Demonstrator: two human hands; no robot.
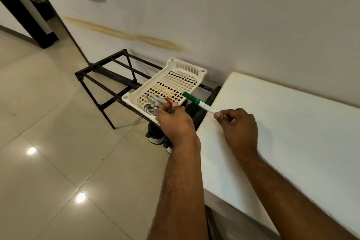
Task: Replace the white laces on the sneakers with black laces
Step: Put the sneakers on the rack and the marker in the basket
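Holding 2 pens, left hand (173, 121) red (169, 100), right hand (238, 128) green (200, 104); either may slip past the tray (187, 68) onto sneakers (155, 134).

Illumination is even, moderately bright and warm-toned. Two overhead lamp reflections glare on the glossy floor tiles (48, 142). Shadows beneath the black rack (109, 84) are soft. Wide-angle distortion bends the wall (253, 15) and doorway lines at the edges. Detail is slightly soft throughout.
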